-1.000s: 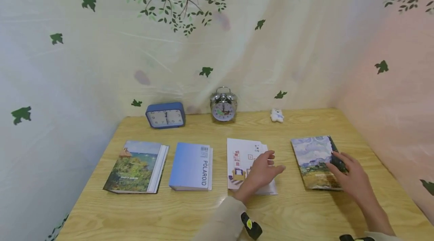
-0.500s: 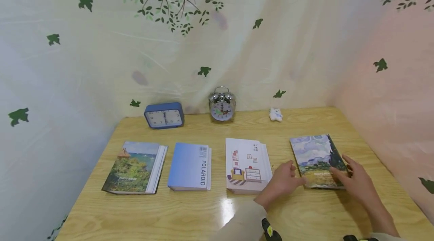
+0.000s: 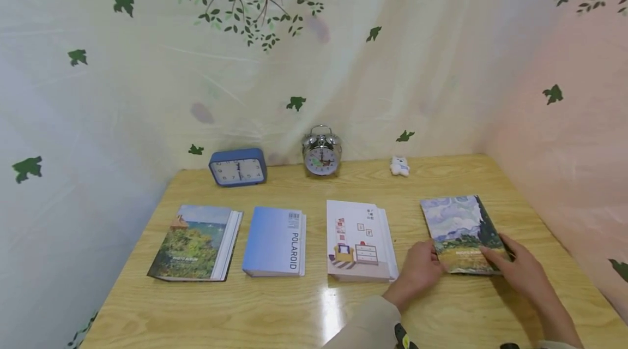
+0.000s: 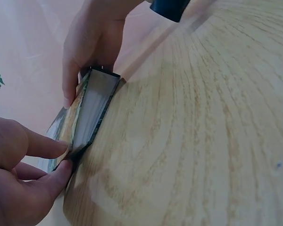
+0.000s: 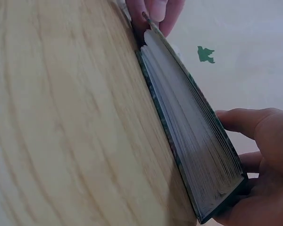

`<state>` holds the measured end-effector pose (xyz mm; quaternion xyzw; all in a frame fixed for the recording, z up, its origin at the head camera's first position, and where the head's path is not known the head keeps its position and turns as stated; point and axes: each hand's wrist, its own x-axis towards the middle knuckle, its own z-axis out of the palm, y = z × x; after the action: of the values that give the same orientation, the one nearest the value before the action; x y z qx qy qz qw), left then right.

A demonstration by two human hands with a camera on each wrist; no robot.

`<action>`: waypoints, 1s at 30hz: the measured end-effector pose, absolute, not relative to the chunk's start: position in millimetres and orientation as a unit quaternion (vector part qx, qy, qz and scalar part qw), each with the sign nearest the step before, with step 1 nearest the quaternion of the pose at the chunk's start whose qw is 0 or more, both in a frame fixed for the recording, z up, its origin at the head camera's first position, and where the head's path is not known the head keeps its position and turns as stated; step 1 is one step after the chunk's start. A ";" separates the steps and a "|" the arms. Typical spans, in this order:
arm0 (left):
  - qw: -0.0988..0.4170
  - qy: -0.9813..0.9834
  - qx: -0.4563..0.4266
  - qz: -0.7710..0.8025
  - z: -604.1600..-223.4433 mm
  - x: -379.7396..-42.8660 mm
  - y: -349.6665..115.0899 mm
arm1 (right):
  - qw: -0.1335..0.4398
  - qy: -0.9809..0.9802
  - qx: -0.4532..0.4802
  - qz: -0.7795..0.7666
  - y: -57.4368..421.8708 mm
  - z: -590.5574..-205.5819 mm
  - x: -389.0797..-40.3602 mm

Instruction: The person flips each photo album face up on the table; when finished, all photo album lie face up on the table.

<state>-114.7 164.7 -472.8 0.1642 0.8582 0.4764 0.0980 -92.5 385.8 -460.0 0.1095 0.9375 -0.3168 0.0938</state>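
Observation:
At the table's right lies a photo album (image 3: 453, 223) with a painted landscape cover. My left hand (image 3: 419, 270) pinches its left edge near the front corner between thumb and fingers. The right hand (image 3: 525, 270) holds the opposite side, the spine, with the thumb on the front cover. In the left wrist view, thumb and forefinger of the left hand (image 4: 26, 172) meet at the cover edge, and the page block (image 4: 95, 106) shows its end. Pages (image 5: 184, 127) fan slightly between the covers in the right wrist view, where the right hand (image 5: 269, 165) wraps the spine.
Left of it stand in a row a white album with a room drawing (image 3: 355, 242), a blue Polaroid album (image 3: 270, 240) and another landscape photo album (image 3: 198, 240). Behind are a blue clock (image 3: 239, 169), a silver alarm clock (image 3: 321, 155) and a small white bear figure (image 3: 399, 166).
My left hand has moved right from over the white album to the right-hand album's left edge and pinched it. The right hand has slid down along the spine and closed on it.

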 end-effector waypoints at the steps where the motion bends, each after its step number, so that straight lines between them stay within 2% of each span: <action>1: 0.089 0.861 0.172 0.471 -473.3 -114.4 164.8 | 0.101 0.935 0.115 -0.319 386.8 -459.9 -92.5; 6: 0.059 0.879 0.199 0.430 -474.9 -113.7 164.3 | 0.121 0.911 0.146 -0.366 389.4 -459.6 -90.2; 12: 0.040 0.897 0.215 0.385 -475.2 -114.4 162.9 | 0.108 0.872 0.176 -0.444 390.2 -459.9 -84.3; 20: 0.065 0.923 0.198 0.322 -465.4 -117.3 169.9 | 0.067 0.863 0.158 -0.475 389.1 -451.4 -78.8; 30: 0.046 0.928 0.215 0.301 -461.2 -113.3 178.4 | 0.049 0.851 0.150 -0.500 380.2 -434.6 -78.7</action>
<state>-113.3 178.4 -461.2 0.2153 0.9278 0.3014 0.0456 -78.7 380.2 -434.6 0.1502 0.8514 -0.5002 0.0492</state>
